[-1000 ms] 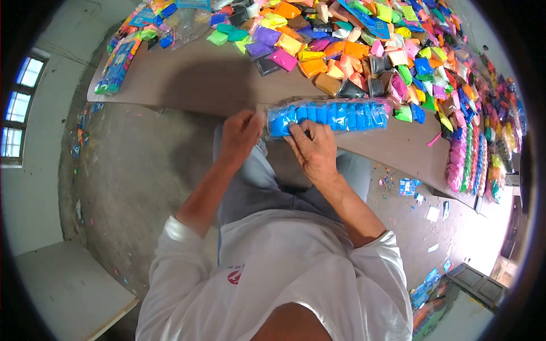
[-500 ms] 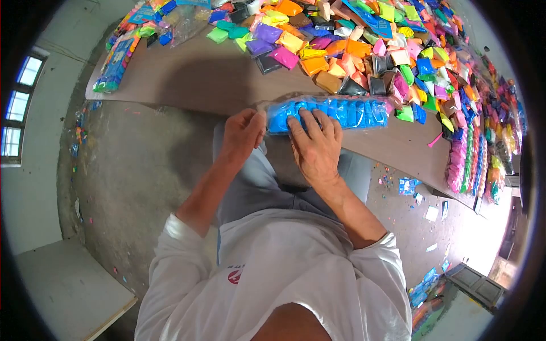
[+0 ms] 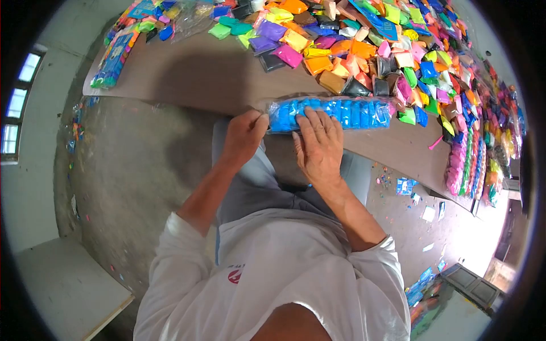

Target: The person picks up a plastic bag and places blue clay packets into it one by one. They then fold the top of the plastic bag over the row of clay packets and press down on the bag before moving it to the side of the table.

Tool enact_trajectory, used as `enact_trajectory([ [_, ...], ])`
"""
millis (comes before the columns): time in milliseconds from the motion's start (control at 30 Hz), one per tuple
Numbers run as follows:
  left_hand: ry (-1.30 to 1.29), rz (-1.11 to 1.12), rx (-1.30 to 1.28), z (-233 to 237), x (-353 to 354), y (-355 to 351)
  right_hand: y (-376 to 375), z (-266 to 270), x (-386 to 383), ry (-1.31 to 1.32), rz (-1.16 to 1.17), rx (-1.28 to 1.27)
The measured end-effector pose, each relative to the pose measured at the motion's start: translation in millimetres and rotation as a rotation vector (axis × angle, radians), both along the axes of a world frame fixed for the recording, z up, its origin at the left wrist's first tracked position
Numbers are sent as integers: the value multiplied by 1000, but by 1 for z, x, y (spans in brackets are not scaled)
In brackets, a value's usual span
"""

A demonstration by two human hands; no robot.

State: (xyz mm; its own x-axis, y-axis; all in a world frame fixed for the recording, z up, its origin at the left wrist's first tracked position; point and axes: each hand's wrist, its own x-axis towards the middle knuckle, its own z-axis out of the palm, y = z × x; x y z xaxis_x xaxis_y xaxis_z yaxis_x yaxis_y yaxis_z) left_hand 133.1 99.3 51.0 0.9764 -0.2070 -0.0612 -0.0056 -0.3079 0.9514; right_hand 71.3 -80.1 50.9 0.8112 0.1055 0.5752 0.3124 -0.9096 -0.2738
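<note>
A long clear plastic bag (image 3: 364, 114) filled with a row of blue packets lies along the near edge of the brown table (image 3: 193, 85). My left hand (image 3: 245, 133) is closed in a pinch on the bag's left end. My right hand (image 3: 319, 142) rests on top of the blue packets, left of the bag's middle, with its fingers stretched out and the thumb apart at the near side. Beyond the bag, a large heap of small coloured packets (image 3: 341, 51) covers the back of the table.
Filled bags in pink, green and blue (image 3: 459, 162) stand in rows at the table's right end. A multicoloured pack (image 3: 115, 57) lies at the left end. Scraps and blue wrappers (image 3: 405, 186) are on the floor at right. A pale board (image 3: 71, 290) is at lower left.
My right thumb has moved off the blue packets to the near side of the bag. My left hand still pinches the bag's end. The view has shifted slightly.
</note>
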Motion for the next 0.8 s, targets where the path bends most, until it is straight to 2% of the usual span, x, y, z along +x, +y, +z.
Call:
enact_trajectory([
  [133, -219, -56, 171, -4, 3, 3, -7, -10, 3, -41, 12, 19],
  [233, -173, -90, 183, -11, 5, 4, -15, -21, 6, -98, 77, 64],
  [300, -181, -79, 168, -14, 4, 2, -19, -30, 7, -134, 142, 255],
  [333, -191, -69, 156, -15, 4, 1, -19, -31, 6, -133, 143, 253],
  [400, -190, -53, 154, -12, 3, 0, -16, -26, 3, -244, 54, 153],
  [533, -172, -37, 159, -11, 2, 1, -11, 2, 4, -294, -39, -1],
  [600, -184, -27, 147, -15, 2, 0, -15, 14, 10, -50, -5, -183],
  [700, -174, -27, 136, -17, 3, 0, -29, 6, 18, -42, 126, -161],
  [800, -152, -37, 122, -16, 3, 1, -31, 5, 22, -37, 155, -137],
])
